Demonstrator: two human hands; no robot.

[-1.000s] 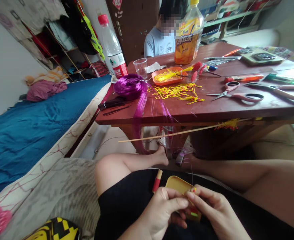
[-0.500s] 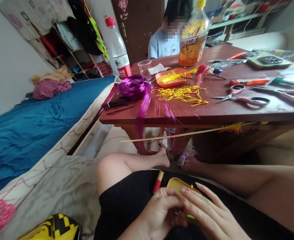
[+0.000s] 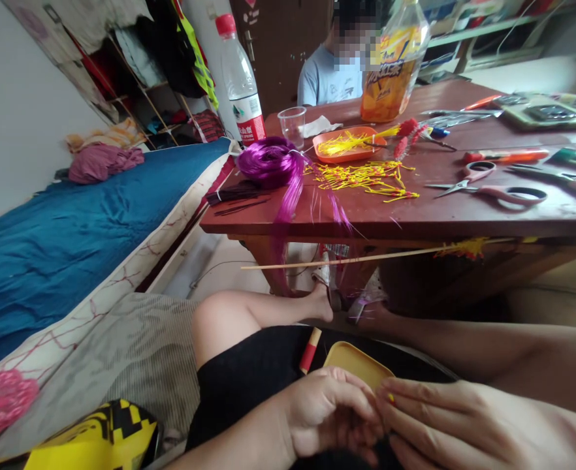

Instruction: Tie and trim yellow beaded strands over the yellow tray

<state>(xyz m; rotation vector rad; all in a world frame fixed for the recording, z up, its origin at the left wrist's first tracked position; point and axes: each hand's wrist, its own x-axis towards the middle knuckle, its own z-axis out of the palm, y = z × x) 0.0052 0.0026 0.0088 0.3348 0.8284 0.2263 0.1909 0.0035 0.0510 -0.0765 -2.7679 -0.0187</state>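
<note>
My left hand (image 3: pixel 334 412) is over my lap with its fingers curled and thumb drawn in. Its fingertips meet those of my right hand (image 3: pixel 447 418), whose fingers lie close together. A tiny yellow piece (image 3: pixel 391 397) shows at the right fingertips; the rest of it is hidden. What the left fingers pinch, if anything, I cannot make out. Just beyond the hands, a yellow tray (image 3: pixel 359 363) rests on the black cloth over my lap, partly covered by them. Beside it lies a small red-and-tan cylinder (image 3: pixel 310 351).
On the red table (image 3: pixel 366 220) are purple strands (image 3: pixel 271 160), yellow-and-red thread pieces (image 3: pixel 361 176), an orange dish (image 3: pixel 349 153), scissors (image 3: pixel 494 189) and bottles. A thin stick (image 3: pixel 327 263) juts along the table's front edge. A person (image 3: pixel 330 75) sits across. A bed (image 3: pixel 136 202) stands left.
My hands have shifted right and a little down, uncovering more of the yellow tray. The yellow piece has moved with the right fingertips. The whole view has shifted slightly.
</note>
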